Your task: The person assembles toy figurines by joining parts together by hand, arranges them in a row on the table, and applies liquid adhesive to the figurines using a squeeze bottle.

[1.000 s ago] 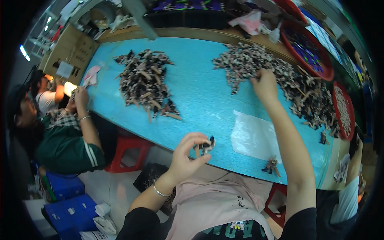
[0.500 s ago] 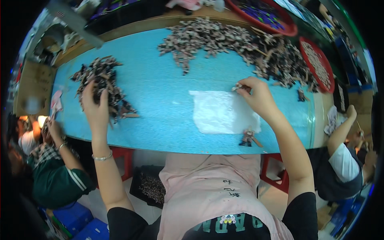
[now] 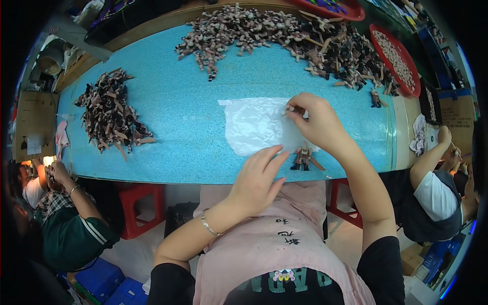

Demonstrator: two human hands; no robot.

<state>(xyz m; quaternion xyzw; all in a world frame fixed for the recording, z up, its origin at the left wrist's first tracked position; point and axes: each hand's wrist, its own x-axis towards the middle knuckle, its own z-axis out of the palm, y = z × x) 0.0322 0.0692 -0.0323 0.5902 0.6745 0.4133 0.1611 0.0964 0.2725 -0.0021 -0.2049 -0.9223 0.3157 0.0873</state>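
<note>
My right hand (image 3: 316,116) pinches a small pale-and-brown toy piece (image 3: 291,110) above the right side of a crinkled white plastic sheet (image 3: 251,124). Its fingers hide most of that piece. My left hand (image 3: 258,178), wearing a bracelet at the wrist, is open with fingers spread. It hovers by the sheet's near edge and holds nothing. Just right of its fingertips, a toy figure (image 3: 302,158) with a pale body, dark legs and a flat brown strip lies on the blue tabletop (image 3: 173,127).
Piles of similar figures lie at the left (image 3: 104,109) and along the far side (image 3: 244,28). A red tray (image 3: 396,58) of small pale pieces stands far right. A lone figure (image 3: 375,98) lies near it. Co-workers sit left (image 3: 71,223) and right (image 3: 437,203); red stools (image 3: 140,211) stand below.
My left hand has left the left pile and come right, to the sheet's near edge, empty. My right hand keeps its pinch on the small piece. The whole view has shifted slightly.
</note>
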